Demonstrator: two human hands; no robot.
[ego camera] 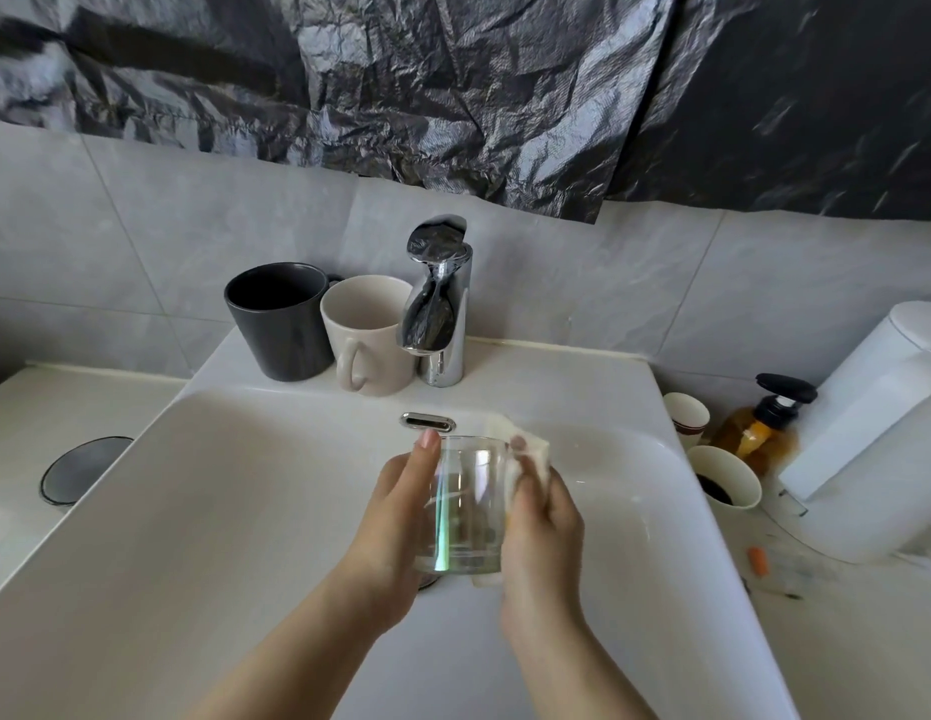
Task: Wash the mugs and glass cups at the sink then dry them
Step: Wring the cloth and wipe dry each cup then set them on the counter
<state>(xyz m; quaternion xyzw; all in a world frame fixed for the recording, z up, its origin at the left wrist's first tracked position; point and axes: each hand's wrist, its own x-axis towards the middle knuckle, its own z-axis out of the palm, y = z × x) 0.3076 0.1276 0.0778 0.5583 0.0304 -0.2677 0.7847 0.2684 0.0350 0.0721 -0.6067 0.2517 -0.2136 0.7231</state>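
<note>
Over the white sink basin [234,511] I hold a clear glass cup [466,504] upright. My left hand [395,517] grips its left side, with the thumb up at the rim. My right hand [541,527] presses a pale cloth [533,452] against the cup's right side, fingers curled round the cloth. A black mug [278,322] and a cream mug [369,335] stand upright on the sink's back ledge, left of the chrome tap [437,304]. No water runs from the tap.
To the right of the basin stand two paper cups [725,475], an amber pump bottle [759,428] and a white appliance [879,433]. A small orange item [758,559] lies on the right counter. A dark round object [81,467] lies on the left counter. Black plastic sheeting hangs above the tiled wall.
</note>
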